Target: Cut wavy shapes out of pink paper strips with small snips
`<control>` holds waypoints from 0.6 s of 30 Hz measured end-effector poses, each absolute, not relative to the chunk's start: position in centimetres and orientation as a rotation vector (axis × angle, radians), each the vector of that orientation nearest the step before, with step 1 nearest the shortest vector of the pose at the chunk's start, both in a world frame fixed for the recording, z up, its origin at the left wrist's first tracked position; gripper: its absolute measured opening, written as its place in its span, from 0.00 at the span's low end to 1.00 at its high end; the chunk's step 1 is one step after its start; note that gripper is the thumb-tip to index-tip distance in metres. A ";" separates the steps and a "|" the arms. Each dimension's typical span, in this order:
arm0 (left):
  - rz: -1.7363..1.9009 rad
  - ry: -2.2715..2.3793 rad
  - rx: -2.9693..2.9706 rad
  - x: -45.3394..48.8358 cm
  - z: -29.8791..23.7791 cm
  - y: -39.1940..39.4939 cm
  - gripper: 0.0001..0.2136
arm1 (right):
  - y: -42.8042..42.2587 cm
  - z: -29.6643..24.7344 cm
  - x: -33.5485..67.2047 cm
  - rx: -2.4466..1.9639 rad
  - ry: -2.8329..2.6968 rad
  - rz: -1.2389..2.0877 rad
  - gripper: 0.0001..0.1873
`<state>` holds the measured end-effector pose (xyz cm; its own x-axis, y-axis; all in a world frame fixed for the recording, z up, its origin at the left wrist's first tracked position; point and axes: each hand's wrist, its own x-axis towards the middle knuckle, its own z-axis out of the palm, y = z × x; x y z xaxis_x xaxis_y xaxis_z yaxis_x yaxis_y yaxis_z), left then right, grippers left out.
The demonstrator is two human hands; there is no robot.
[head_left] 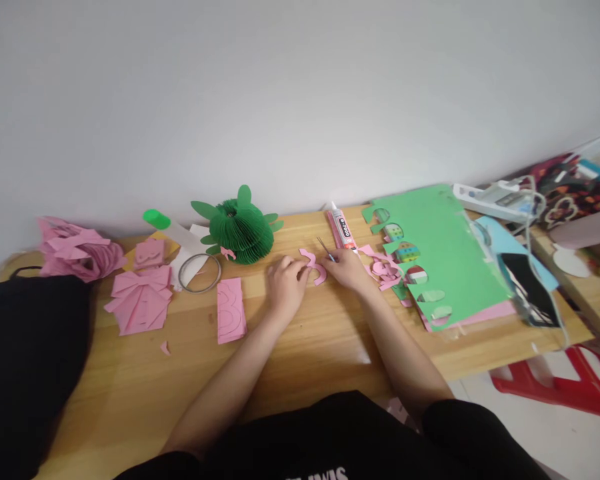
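Note:
My left hand (286, 283) is closed in a pinch at the left edge of a curved pink paper cutout (320, 273), low over the wooden table. Close on its right, my right hand (347, 270) is wrapped around what looks like small scissors (325, 248); two thin metal blades point up and left, and the handles are mostly hidden. Pink paper scraps (384, 268) lie beside the right wrist. A glue tube (344, 230) rests just behind that hand. Left of my left hand is a stack of pink paper (231, 310) with curved lines drawn on it.
Behind my left hand sits a green pleated paper ball with leaves (243, 230). Further left are a tape roll (200, 273), a green-capped glue stick (157, 219) and folded pink paper (140, 303). A green sheet (430, 247) and a phone (529, 287) lie right.

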<state>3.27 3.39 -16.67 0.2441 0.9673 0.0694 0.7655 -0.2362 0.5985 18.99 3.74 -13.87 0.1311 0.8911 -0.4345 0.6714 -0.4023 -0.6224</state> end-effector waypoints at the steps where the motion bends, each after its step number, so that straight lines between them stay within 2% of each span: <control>1: 0.609 1.578 2.079 3.3 -16.7 3.4 0.07 | 3.8 -14.0 19.0 -2.133 -1.530 1.141 0.17; 10: 0.625 1.566 2.082 3.2 -17.4 3.5 0.07 | 3.5 -13.6 18.9 -2.095 -1.558 1.208 0.14; 18: 0.559 1.564 2.075 3.2 -17.5 3.6 0.12 | 3.3 -13.2 18.5 -2.030 -1.530 1.249 0.12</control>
<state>3.16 3.60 -17.52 0.2640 0.9639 0.0354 0.7681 -0.2323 0.5967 18.50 3.33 -13.17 0.0509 0.8903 -0.4526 0.6218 -0.3829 -0.6832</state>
